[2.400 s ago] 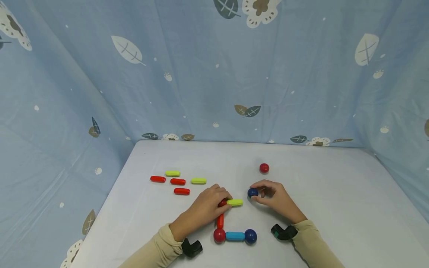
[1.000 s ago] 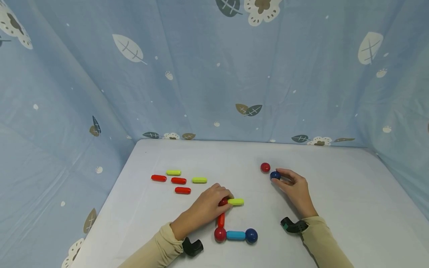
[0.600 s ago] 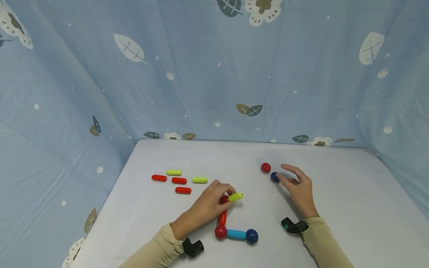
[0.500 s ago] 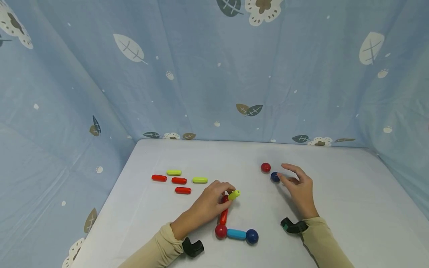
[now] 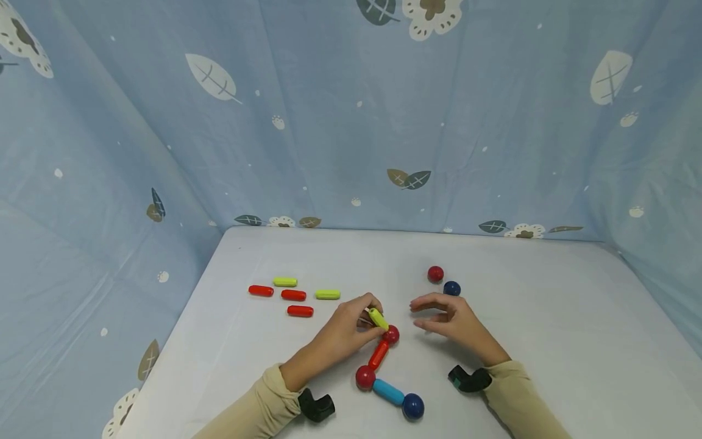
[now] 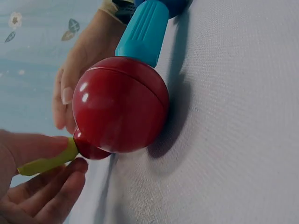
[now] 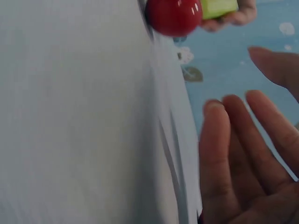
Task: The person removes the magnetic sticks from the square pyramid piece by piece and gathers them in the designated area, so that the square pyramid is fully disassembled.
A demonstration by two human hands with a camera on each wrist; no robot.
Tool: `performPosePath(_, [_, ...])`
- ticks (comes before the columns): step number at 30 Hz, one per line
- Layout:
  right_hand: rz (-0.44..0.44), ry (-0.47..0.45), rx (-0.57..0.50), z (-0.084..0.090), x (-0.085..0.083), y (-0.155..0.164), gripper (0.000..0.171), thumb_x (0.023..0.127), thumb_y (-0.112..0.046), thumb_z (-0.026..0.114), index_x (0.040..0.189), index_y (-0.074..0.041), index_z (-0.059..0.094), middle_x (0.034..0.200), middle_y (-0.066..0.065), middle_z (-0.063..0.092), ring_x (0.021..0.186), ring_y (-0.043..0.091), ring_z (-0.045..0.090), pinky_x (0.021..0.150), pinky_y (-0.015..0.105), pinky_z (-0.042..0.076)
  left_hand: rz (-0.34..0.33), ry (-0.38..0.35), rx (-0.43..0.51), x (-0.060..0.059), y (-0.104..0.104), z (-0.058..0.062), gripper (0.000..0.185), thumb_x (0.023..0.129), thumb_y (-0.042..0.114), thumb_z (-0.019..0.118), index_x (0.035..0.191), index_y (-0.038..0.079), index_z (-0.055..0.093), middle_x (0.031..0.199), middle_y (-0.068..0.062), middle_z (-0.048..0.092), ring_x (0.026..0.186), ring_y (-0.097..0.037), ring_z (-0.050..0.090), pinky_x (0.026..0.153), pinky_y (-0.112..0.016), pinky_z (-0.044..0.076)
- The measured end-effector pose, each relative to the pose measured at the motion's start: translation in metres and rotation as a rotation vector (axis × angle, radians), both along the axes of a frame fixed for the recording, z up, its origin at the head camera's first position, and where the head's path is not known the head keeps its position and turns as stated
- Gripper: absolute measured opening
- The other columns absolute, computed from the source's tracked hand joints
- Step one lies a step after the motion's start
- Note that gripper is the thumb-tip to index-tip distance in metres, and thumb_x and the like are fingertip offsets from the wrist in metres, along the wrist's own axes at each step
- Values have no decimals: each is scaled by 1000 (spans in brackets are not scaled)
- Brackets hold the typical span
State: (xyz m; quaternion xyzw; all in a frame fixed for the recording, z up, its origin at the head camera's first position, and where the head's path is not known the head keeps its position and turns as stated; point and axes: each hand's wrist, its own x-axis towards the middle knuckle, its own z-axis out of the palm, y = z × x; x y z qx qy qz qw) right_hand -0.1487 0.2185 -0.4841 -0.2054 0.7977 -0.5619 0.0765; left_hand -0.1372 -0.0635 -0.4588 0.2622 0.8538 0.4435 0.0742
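Note:
In the head view my left hand [image 5: 342,335] pinches a yellow-green rod [image 5: 378,319] between thumb and fingers. The rod's lower end meets a red ball [image 5: 392,335]. From that ball a chain runs on: a red rod [image 5: 378,355], a second red ball [image 5: 365,378], a light blue rod [image 5: 388,392] and a dark blue ball [image 5: 413,406]. The left wrist view has the nearer red ball [image 6: 120,105] large, with the pinched rod [image 6: 46,163] behind it. To the right of the chain, my right hand [image 5: 457,324] holds nothing, thumb and fingers spread apart.
On the white table [image 5: 521,292], a loose red ball [image 5: 436,274] and a loose dark blue ball [image 5: 452,288] lie beyond the right hand. Several red rods [image 5: 300,311] and two yellow-green rods [image 5: 327,294] lie at left. A patterned blue curtain [image 5: 307,122] surrounds the back and sides.
My right hand carried the blue ball beside the loose red one, let go and came back toward the chain. The yellow-green rod has turned upward and left in my left hand; the chain has swung.

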Motion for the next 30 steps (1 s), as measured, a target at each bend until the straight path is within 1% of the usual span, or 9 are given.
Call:
performPosePath(2, [42,-48,6,0,2,-4,34,89,-15,82,121,-11,72,123,12,72,111,5,69,83,28,62,27,38,-33,0,0,0,29,88,18,84,105,17,61,100,5,66,93,-5,68,83,-17,56])
performPosePath(6, [108,-84,26,0,4,-12,38,87,-17,84,123,-11,71,125,10,72,114,2,67,85,27,61,79,106,-123,1,-1,0,30,83,28,88,99,21,64,94,8,62,88,-10,62,78,-21,54])
performPosePath(9, [144,-106,46,-1,6,-17,40,87,-19,84,124,-11,71,126,9,73,113,5,67,85,27,61,91,137,-195,2,-1,0,29,81,34,89,97,21,68,92,9,63,87,-12,60,76,-21,51])
performPosePath(12, [164,-119,69,-1,7,-21,39,87,-21,84,123,-13,72,124,6,74,110,7,68,83,26,60,96,176,-265,2,0,-1,29,80,39,89,95,21,72,92,9,65,88,-10,58,77,-22,49])
performPosePath(14, [175,-118,83,-2,8,-23,38,87,-22,85,122,-14,73,121,5,75,105,8,68,81,26,60,100,207,-301,2,0,-2,30,79,42,89,95,21,74,91,9,67,87,-8,56,77,-23,49])
performPosePath(18, [197,-89,108,-4,8,-24,34,86,-22,86,118,-17,75,113,2,76,84,8,67,74,24,58,81,258,-350,1,-1,-3,30,79,45,89,94,22,78,91,10,71,86,-7,55,77,-24,49])
performPosePath(21, [201,-68,122,-6,8,-24,33,86,-24,86,116,-18,75,110,1,77,74,10,65,71,24,57,38,274,-360,0,-2,-4,26,80,41,89,96,23,81,94,11,73,88,-7,56,78,-23,47])
performPosePath(26, [195,-58,135,-6,9,-24,32,86,-26,85,115,-18,76,109,-1,77,74,10,64,72,23,56,-33,270,-346,-2,-3,-5,22,82,32,89,101,25,83,97,13,75,91,-6,56,78,-21,43])
performPosePath(30, [195,-55,135,-7,9,-23,32,86,-26,85,116,-17,76,109,-1,77,75,10,64,72,23,56,-49,268,-362,-3,-3,-5,20,82,31,89,100,25,83,96,13,75,91,-6,55,77,-21,41])
